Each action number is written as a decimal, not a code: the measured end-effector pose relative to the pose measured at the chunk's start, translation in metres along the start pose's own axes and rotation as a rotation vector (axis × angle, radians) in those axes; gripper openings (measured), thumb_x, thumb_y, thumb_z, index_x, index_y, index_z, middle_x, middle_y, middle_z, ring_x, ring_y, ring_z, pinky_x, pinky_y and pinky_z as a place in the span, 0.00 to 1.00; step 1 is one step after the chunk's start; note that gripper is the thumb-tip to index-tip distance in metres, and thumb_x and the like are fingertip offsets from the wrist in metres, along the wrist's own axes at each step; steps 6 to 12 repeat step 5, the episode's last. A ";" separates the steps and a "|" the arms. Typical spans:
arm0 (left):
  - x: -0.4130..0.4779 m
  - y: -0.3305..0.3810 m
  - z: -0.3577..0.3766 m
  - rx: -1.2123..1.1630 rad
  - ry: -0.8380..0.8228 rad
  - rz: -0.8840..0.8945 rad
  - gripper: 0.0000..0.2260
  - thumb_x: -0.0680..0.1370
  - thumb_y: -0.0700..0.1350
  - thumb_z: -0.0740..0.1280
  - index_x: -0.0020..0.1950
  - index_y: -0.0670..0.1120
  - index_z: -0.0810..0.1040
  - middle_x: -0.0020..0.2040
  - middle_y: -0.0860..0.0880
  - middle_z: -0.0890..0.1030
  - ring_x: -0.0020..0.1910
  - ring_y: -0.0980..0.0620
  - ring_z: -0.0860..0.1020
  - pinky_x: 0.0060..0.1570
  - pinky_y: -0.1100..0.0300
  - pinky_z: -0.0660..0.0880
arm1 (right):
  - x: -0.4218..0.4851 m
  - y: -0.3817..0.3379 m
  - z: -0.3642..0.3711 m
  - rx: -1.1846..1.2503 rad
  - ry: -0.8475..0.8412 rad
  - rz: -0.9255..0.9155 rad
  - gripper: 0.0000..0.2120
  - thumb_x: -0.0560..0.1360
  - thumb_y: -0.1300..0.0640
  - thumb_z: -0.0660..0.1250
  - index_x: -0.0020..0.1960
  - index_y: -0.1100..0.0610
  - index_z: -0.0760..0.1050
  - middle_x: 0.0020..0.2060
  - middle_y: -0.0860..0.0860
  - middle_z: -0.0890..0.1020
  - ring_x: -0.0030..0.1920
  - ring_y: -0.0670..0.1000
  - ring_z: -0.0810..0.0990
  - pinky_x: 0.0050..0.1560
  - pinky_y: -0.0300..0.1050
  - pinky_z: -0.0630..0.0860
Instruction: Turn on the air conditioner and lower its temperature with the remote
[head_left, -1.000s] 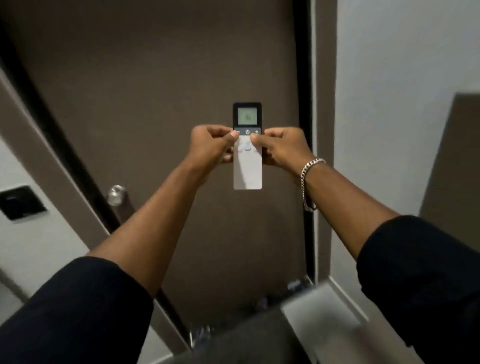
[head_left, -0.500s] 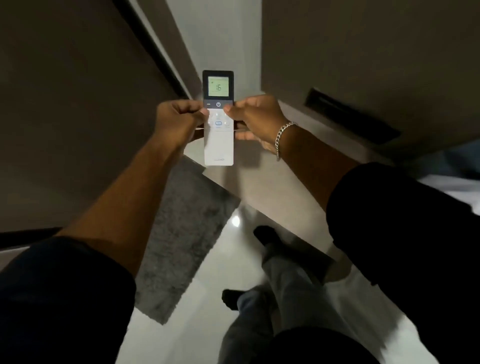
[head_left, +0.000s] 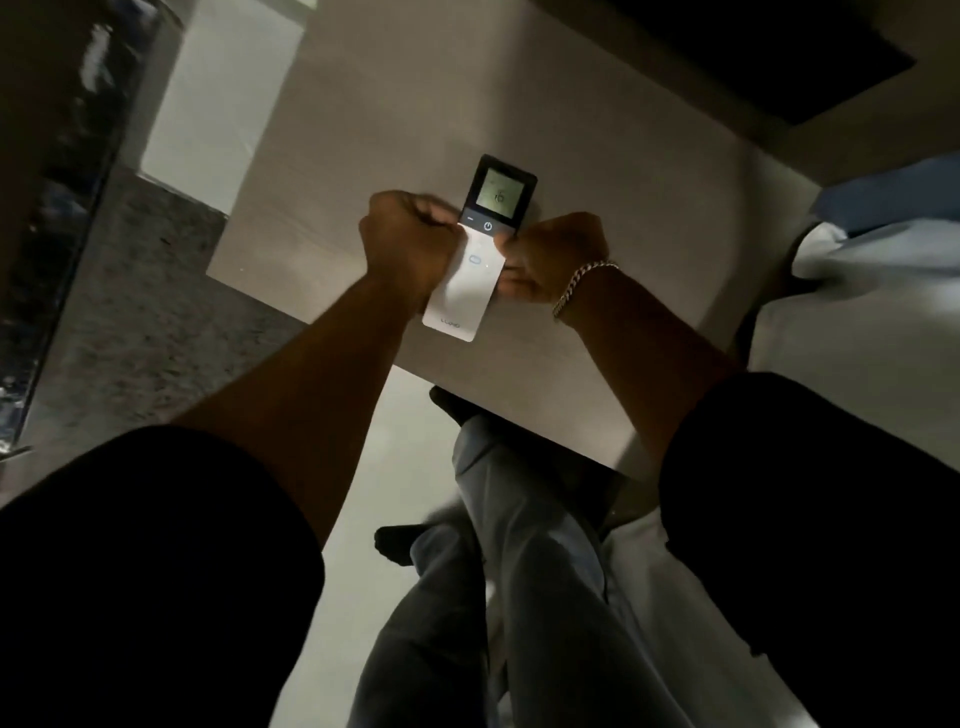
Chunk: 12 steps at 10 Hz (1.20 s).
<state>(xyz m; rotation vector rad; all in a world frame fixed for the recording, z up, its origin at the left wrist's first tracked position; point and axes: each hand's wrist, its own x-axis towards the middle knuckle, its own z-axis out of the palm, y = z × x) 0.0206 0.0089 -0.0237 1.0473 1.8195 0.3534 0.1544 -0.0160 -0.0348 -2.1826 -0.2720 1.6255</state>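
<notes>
My view has dropped toward the floor since half a second ago. Both hands, left hand (head_left: 410, 244) and right hand (head_left: 550, 254), pinch the remote (head_left: 470, 275) between their fingers. Aimed downward, its signal may miss the unit.

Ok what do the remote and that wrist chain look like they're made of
The remote, held in both hands, looks like moulded plastic: a smooth matte white body, a glossy dark top around its lit screen. The bracelet on the right wrist looks like metal, probably silver-toned, given its bright glinting chain links; the exact metal is unclear.
</notes>
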 end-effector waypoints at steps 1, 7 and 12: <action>0.004 -0.004 0.007 0.141 -0.015 0.090 0.05 0.70 0.37 0.71 0.38 0.47 0.84 0.38 0.53 0.81 0.38 0.59 0.78 0.42 0.76 0.70 | 0.006 0.009 0.005 -0.003 0.057 0.029 0.20 0.66 0.61 0.76 0.55 0.66 0.80 0.50 0.63 0.84 0.43 0.58 0.86 0.44 0.56 0.84; -0.038 0.001 -0.062 0.272 -0.038 0.157 0.07 0.73 0.38 0.66 0.45 0.42 0.83 0.47 0.43 0.85 0.45 0.44 0.83 0.49 0.59 0.79 | -0.053 -0.015 0.019 -0.163 0.164 -0.051 0.18 0.68 0.57 0.72 0.53 0.67 0.80 0.51 0.62 0.85 0.54 0.61 0.83 0.55 0.48 0.80; -0.038 0.001 -0.062 0.272 -0.038 0.157 0.07 0.73 0.38 0.66 0.45 0.42 0.83 0.47 0.43 0.85 0.45 0.44 0.83 0.49 0.59 0.79 | -0.053 -0.015 0.019 -0.163 0.164 -0.051 0.18 0.68 0.57 0.72 0.53 0.67 0.80 0.51 0.62 0.85 0.54 0.61 0.83 0.55 0.48 0.80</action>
